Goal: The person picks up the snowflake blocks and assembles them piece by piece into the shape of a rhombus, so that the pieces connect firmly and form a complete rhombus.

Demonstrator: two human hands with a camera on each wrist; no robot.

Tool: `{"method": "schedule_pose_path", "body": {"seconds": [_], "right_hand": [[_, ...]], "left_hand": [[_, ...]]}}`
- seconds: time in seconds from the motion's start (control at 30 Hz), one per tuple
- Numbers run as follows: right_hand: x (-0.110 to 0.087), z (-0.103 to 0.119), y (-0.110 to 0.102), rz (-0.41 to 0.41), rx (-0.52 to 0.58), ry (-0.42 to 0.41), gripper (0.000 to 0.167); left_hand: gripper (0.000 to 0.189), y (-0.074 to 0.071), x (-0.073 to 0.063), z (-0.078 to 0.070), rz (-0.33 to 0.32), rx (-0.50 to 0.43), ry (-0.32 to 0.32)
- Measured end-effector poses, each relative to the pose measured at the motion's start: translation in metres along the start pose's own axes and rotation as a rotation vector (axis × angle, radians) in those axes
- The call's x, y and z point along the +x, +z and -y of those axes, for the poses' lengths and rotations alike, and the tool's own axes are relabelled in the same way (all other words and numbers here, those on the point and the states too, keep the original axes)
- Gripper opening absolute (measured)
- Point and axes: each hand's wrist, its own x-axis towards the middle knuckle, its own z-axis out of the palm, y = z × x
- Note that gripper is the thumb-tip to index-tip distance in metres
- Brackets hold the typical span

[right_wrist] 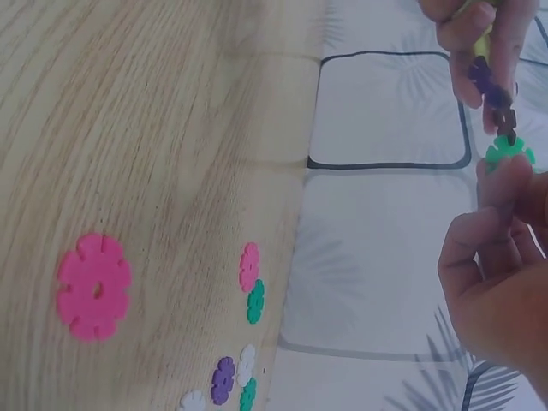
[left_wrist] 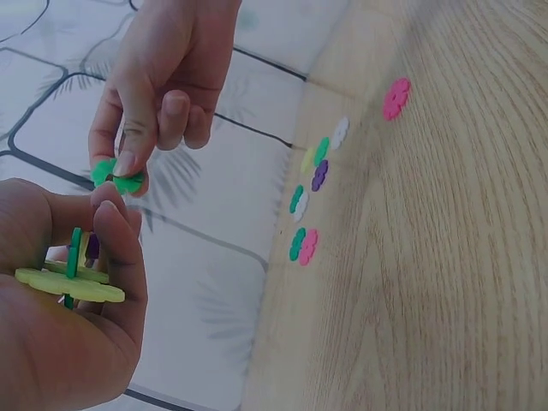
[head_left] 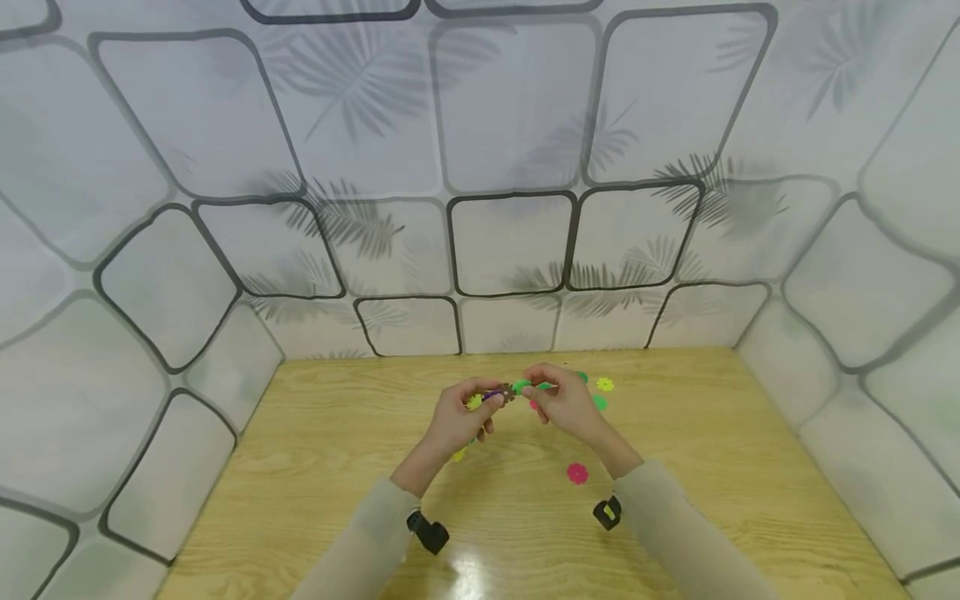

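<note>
White walls (head_left: 513, 242) with black and grey rounded outlines plus grey leaf prints boxed in the left, far and right sides. Wood-grain table (head_left: 300, 483) ran up to the far wall, glare spot on its near side. Two pale sleeves (head_left: 360, 533) reached in from the near side. Both hands were above the table's far half: left hand (head_left: 453, 414) gripped a chain (head_left: 491, 395) of flower-shaped discs between thumb and fingers; right hand (head_left: 566, 408) pinched a green disc (right_wrist: 510, 152) at the chain's right end. Chain sat between the two hands, its left part by the left palm. Small black device (head_left: 429, 532) on each wrist. Chain order, right from the left hand: purple disc (right_wrist: 482, 75), brown disc (head_left: 507, 392), then the green one, touching; couldn't tell if slotted in. Yellow disc (left_wrist: 73, 284) by the left palm, crossed by a green one. Pink disc (head_left: 577, 473) lay flat on the table, alone, near side of the right hand. Other loose discs (head_left: 604, 384) in several colours lay grouped far right, partly hidden by the right hand.
</note>
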Motion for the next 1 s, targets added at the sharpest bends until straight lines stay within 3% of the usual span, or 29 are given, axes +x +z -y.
{"method": "schedule_pose_path", "body": {"seconds": [0.37, 0.7, 1.0], "right_hand": [[-0.002, 0.002, 0.009, -0.04, -0.015, 0.025, 0.013], [-0.004, 0.009, 0.01, -0.06, -0.179, -0.033, 0.013], [-0.003, 0.011, 0.011, -0.066, -0.23, -0.075, 0.013]], "left_hand": [[0.028, -0.002, -0.002, 0.0, -0.021, -0.017, -0.01], [0.028, -0.002, -0.003, 0.0, -0.022, -0.028, -0.012], [0.029, -0.001, -0.003, -0.004, -0.019, -0.022, -0.016]]}}
